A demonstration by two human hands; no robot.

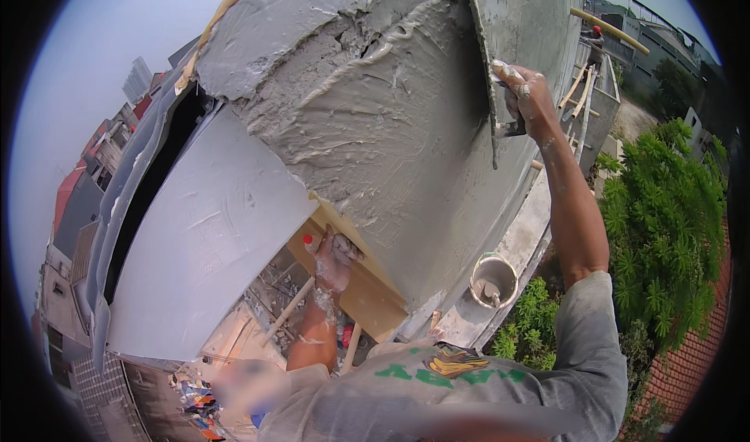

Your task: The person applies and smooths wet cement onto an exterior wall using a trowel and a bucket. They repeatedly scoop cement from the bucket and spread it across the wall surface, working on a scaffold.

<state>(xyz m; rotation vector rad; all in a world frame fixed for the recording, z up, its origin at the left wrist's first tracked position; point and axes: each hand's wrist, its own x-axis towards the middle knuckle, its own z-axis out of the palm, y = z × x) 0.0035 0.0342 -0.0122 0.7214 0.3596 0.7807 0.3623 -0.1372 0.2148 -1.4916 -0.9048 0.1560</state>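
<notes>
My right hand is closed round the handle of a long plastering trowel, its blade seen almost edge-on at the wet grey plaster on the wall. Whether the whole blade touches the plaster, I cannot tell. Lower down, my left hand, smeared with plaster, grips a tan board at the lower edge of the plastered wall. Just beside its thumb shows a small red-and-white tip; what it belongs to is hidden. Ridges and rough streaks mark the plaster left of the trowel, while its right side looks smoother.
A bucket with grey mix stands on a ledge to the right. Left of the board is a smooth pale panel. Bamboo poles and debris lie below. Scaffolding with a person in a red helmet appears far right.
</notes>
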